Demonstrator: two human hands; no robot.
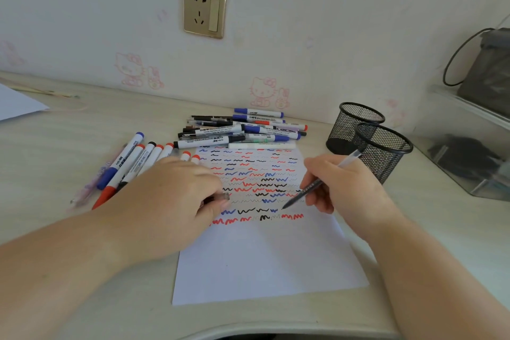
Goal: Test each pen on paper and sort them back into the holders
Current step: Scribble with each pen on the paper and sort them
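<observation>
At the table [82, 124], we are mid-test: our right hand [342, 182] pinches a thin pen [317, 183], tip on the scribbled paper [265, 262], while our left hand [176, 193] holds its cap [225, 196]. Next, likely: recap, then drop it into a mesh holder [383, 149].

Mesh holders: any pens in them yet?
Empty as far as visible: nothing sticks above either rim of the mesh holders, and through the mesh only the dark bases show.
</observation>
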